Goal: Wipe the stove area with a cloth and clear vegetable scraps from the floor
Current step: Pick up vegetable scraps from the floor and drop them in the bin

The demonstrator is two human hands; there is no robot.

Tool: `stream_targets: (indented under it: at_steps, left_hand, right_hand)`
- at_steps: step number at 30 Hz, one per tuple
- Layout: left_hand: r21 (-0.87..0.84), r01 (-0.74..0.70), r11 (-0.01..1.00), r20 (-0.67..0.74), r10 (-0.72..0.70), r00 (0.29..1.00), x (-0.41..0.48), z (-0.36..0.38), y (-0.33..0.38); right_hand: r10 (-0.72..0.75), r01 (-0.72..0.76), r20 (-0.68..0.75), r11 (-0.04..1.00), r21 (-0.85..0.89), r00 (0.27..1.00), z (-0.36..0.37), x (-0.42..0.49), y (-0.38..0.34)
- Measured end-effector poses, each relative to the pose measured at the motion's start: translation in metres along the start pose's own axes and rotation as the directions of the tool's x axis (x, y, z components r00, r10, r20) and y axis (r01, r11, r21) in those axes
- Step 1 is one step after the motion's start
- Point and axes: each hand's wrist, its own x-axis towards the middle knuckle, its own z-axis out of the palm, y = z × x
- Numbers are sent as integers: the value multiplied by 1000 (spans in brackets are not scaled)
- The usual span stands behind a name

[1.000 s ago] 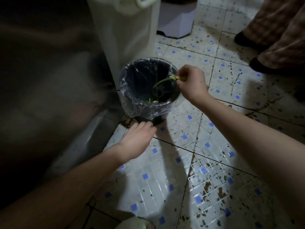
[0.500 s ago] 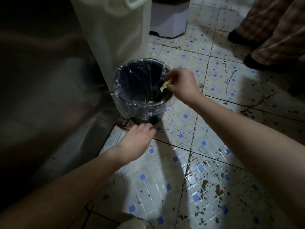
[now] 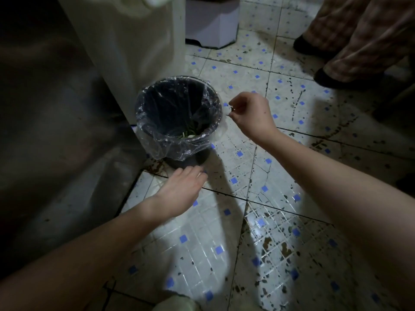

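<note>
Upright lined bin, mouth upward, green scraps inside

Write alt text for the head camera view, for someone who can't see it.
A right hand, loosely curled, hovers beside a plastic-lined dark bin holding green scraps; the left hand reaches flat toward the stained tiled floor at its base.
</note>
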Motion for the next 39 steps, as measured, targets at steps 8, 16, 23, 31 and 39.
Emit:
stream_targets:
  at_steps: [8,16,23,31,39]
  left_hand:
    - [6,-80,997,17,80,997,36,5,25]
    - [29,-150,988,16,149,989,67,5,46]
    - [-9,-163,987,59,163,985,62,22,48]
    - [-20,-202,979,80,203,976,53,34,60]
    - [-28,-192,981,132,194,972,60,42,64]
  right_hand:
    - [108,-102,31,984,-147,994,-35,-52,72]
    - [206,-163,104,933,-322,973,-47,-117,132]
    - [400,-311,246,891,-330,883,-31,-175,167]
    - [494,-377,317,852,-364,809,-17,-221,192]
    - [456,-359,347,881,-310,820,-10,-224,200]
